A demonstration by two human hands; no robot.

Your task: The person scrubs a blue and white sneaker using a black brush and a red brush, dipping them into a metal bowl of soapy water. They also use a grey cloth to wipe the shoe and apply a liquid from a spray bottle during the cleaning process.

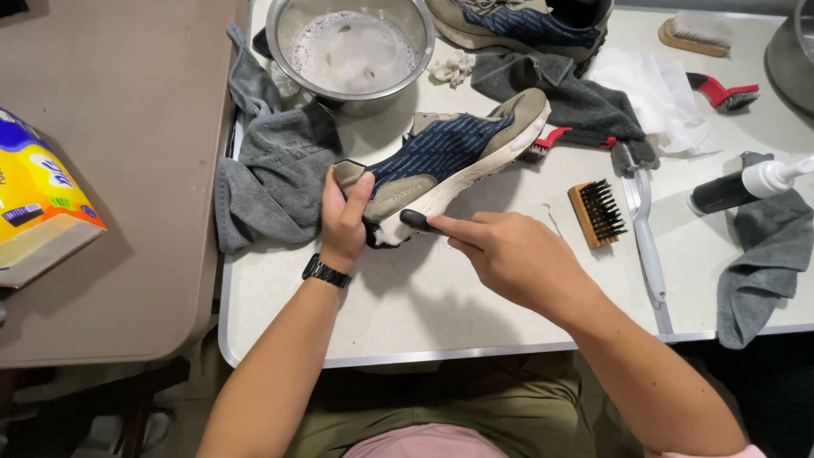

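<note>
**Scrubbing the sole edge of a blue and tan sneaker**

At the far left, on the brown table [127, 170], lies a yellow package [38, 199] with blue and white patches and an orange lower edge, its end flap toward the camera; I leave its print unread. Just right of it a grey towel [271, 170] hangs over the edge of the white table [424, 314], below a steel bowl [352, 51] of sudsy water.

The left hand [342, 222], a black watch [326, 271] on its wrist, is closed round the heel of the sneaker [449, 157], thumb up against the tan heel panel, holding the shoe tilted above the white table with its toe pointing up and right. The right hand [509, 254] is wrapped round a dark-handled tool [418, 222], the forefinger laid along it, its tip pressed to the white sole edge near the heel; the working end is hidden, so I cannot tell what kind of head it has.

To do this well, I judge the heel grip should stay firm so the shoe does not twist, with short strokes along the sole rather than onto the blue fabric.

Further right lie a wooden brush with black bristles [598, 212], a red-handled brush [721, 92], white paper [657, 93], a second sneaker [526, 24], and a black bottle with a white nozzle [746, 187] on a grey cloth [759, 263].
</note>
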